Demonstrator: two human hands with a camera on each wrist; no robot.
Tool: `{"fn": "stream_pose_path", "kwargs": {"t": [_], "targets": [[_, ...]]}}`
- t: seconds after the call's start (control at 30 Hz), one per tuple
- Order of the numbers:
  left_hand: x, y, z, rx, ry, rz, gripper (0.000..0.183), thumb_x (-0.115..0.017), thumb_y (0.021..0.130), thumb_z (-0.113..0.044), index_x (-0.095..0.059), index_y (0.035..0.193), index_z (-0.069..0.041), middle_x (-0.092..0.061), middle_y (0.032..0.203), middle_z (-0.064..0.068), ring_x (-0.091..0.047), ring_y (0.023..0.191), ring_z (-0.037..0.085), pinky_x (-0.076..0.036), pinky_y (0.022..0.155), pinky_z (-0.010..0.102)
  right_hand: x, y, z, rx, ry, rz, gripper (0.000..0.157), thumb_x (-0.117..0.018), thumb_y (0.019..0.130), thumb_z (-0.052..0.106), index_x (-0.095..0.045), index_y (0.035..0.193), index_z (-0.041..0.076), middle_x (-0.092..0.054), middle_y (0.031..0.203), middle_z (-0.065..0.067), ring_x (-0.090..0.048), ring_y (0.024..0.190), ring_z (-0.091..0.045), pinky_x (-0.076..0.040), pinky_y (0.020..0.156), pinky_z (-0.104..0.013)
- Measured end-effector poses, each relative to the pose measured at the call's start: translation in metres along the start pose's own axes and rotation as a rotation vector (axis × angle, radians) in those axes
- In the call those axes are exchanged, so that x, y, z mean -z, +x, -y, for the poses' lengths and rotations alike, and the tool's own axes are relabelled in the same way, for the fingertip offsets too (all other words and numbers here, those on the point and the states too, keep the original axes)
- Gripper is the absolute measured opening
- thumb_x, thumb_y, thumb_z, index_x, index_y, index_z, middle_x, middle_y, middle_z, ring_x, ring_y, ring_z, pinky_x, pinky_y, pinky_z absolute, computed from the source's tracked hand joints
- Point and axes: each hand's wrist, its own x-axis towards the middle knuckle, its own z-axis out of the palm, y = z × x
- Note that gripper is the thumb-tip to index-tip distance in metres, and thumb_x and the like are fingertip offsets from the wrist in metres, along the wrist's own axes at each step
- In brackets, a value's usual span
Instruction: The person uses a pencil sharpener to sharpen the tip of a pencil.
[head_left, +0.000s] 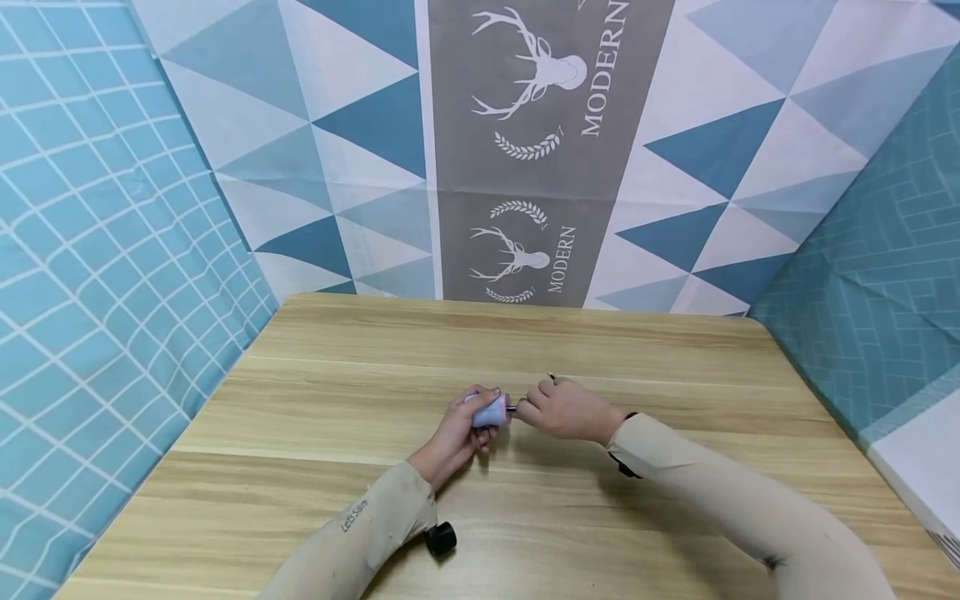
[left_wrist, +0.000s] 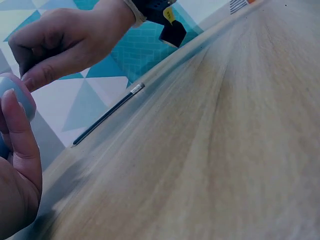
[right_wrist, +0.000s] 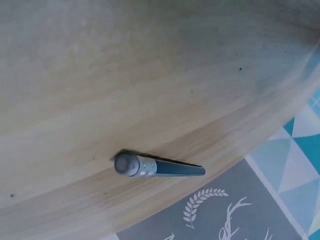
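My left hand [head_left: 456, 429] grips a small lilac cylinder [head_left: 491, 412] with a pink rim, thumb over its top and fingers beneath. At the pink end, a short dark rod [head_left: 512, 408] runs between the cylinder and the fingers of my right hand [head_left: 568, 411]. Those fingers are curled and pinch the rod; its far part is hidden inside them. In the left wrist view, the right thumb and forefinger come right up to the pink rim. A dark pencil [left_wrist: 107, 116] with a metal ferrule lies on the table beyond the hands, and the right wrist view shows its eraser end [right_wrist: 127, 164].
Both hands work low over the middle of a wood-grain table [head_left: 337, 400]. Patterned cloth [head_left: 375, 167] hangs behind it and along both sides. A white object [head_left: 918, 492] stands at the right edge. Dark devices [head_left: 441, 539] are strapped at the wrists.
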Motion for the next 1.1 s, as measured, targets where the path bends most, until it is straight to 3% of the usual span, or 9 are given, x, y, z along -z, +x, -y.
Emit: {"fn": "stream_pose_path", "kwargs": {"t": [0.17,0.3,0.43,0.6,0.77,0.87,1.0,1.1], "targets": [[-0.001,0.0,0.0,-0.003,-0.01,-0.007,0.016,-0.063,0.095,-0.026,-0.059,0.082,-0.016,-0.06,0.072,0.006,-0.05,0.043,0.009,-0.039,0.036,0.021,-0.001,0.003,0.002,-0.025,0.127,0.074,0.03,-0.021,0.106,0.004,-0.048,0.095,0.007,-0.043,0.057,0.004,-0.034,0.046,-0.008,-0.032,0.039,-0.022],[-0.001,0.001,0.0,-0.009,-0.022,-0.015,0.017,-0.062,0.095,-0.025,-0.058,0.081,-0.016,-0.059,0.072,0.007,-0.05,0.043,0.01,-0.038,0.036,0.02,0.003,0.009,0.003,-0.148,0.348,0.167,0.003,-0.047,0.102,0.009,-0.05,0.102,0.008,-0.039,0.052,0.007,-0.031,0.043,-0.004,-0.029,0.038,-0.022],[-0.001,0.0,0.0,-0.011,-0.032,-0.026,0.018,-0.061,0.096,-0.025,-0.057,0.079,-0.018,-0.059,0.071,0.006,-0.05,0.042,0.009,-0.037,0.036,0.02,0.007,0.016,0.003,-0.329,0.632,0.222,0.015,-0.061,0.098,0.013,-0.048,0.093,0.01,-0.037,0.053,0.011,-0.033,0.044,-0.002,-0.029,0.04,-0.019],[0.001,0.0,0.0,-0.004,-0.03,-0.012,0.018,-0.061,0.096,-0.026,-0.059,0.08,-0.017,-0.061,0.076,0.006,-0.05,0.043,0.009,-0.038,0.036,0.02,0.017,0.028,0.002,-0.66,1.065,0.339,0.026,-0.057,0.101,0.014,-0.044,0.079,0.011,-0.036,0.059,0.01,-0.034,0.05,-0.001,-0.03,0.046,-0.019],[0.001,0.0,0.001,-0.005,-0.023,-0.002,0.017,-0.062,0.095,-0.026,-0.06,0.081,-0.017,-0.064,0.075,0.006,-0.05,0.044,0.01,-0.037,0.036,0.021,0.021,0.033,-0.006,-1.109,1.656,0.559,0.033,-0.052,0.104,0.023,-0.041,0.075,0.011,-0.032,0.054,0.005,-0.025,0.044,-0.007,-0.023,0.041,-0.023],[0.0,-0.001,0.002,-0.003,-0.005,0.005,0.017,-0.062,0.095,-0.026,-0.06,0.081,-0.017,-0.064,0.072,0.005,-0.049,0.044,0.01,-0.036,0.036,0.022,0.018,0.031,-0.013,-1.292,1.954,0.728,0.035,-0.046,0.106,0.026,-0.041,0.074,0.012,-0.025,0.052,0.006,-0.019,0.041,-0.007,-0.017,0.039,-0.022],[-0.001,-0.002,0.003,0.006,0.019,0.009,0.017,-0.062,0.095,-0.025,-0.057,0.08,-0.017,-0.062,0.07,0.005,-0.048,0.044,0.01,-0.036,0.036,0.021,0.012,0.029,-0.02,-1.341,2.137,0.903,0.037,-0.039,0.107,0.027,-0.042,0.072,0.013,-0.019,0.052,0.008,-0.018,0.039,-0.002,-0.014,0.039,-0.019],[-0.001,-0.001,0.003,0.004,0.01,0.01,0.016,-0.063,0.095,-0.025,-0.058,0.081,-0.017,-0.063,0.071,0.006,-0.049,0.044,0.01,-0.037,0.036,0.021,0.011,0.028,-0.022,-1.34,2.147,0.924,0.037,-0.039,0.107,0.026,-0.042,0.073,0.013,-0.019,0.053,0.008,-0.018,0.039,-0.002,-0.014,0.039,-0.019]]}}
